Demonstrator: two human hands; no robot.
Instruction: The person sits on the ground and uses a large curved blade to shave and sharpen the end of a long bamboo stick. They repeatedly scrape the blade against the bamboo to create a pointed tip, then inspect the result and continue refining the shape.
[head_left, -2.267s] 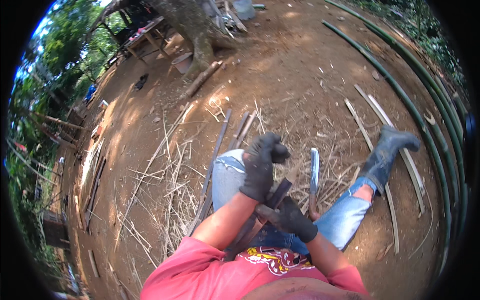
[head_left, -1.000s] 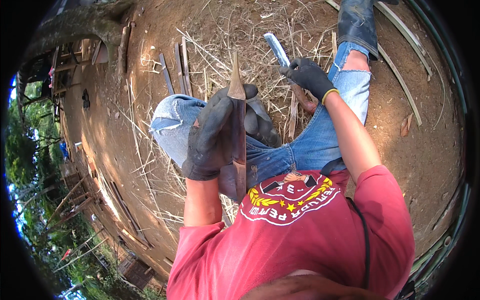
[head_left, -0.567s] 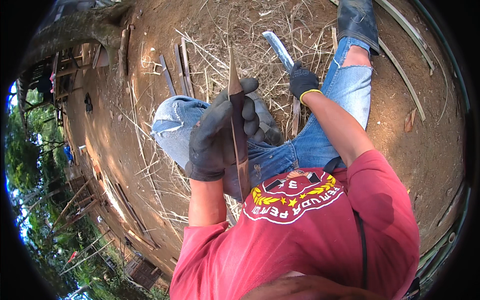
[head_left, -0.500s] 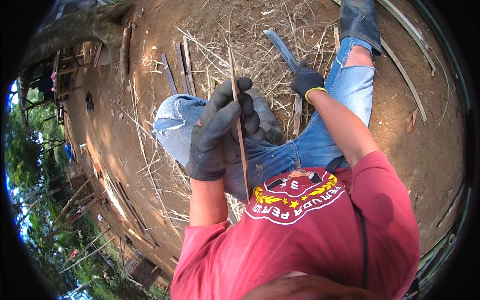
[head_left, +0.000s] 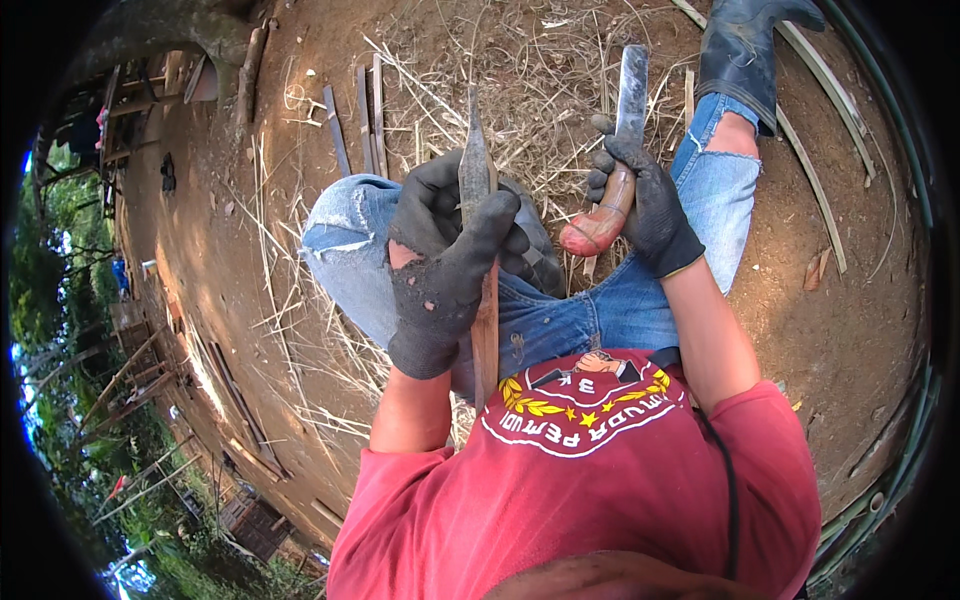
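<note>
My left hand (head_left: pixel 435 275), in a worn black glove with holes, is closed around a long thin strip of split bamboo or wood (head_left: pixel 485 335). The strip stands lengthwise before my chest, greyish and pointed at the far end, brown at the near end. To its right, my gloved right hand (head_left: pixel 660 215) grips a knife by its curved, reddish-brown wooden handle (head_left: pixel 603 220). The knife's broad metal blade (head_left: pixel 631 90) points away from me, apart from the strip. Part of the handle is hidden behind the fingers.
Thin shavings and fibres (head_left: pixel 540 100) litter the dirt between my jeans-clad legs. Several dark strips (head_left: pixel 364 115) lie beyond my left knee. Long pale strips (head_left: pixel 815 190) lie by my right boot (head_left: pixel 738 65). A thick wooden trunk (head_left: pixel 170 40) is at the far left.
My right hand has turned over and come slightly nearer, bringing the knife handle into view and the blade more upright. My left hand has turned the strip, showing its broader face.
</note>
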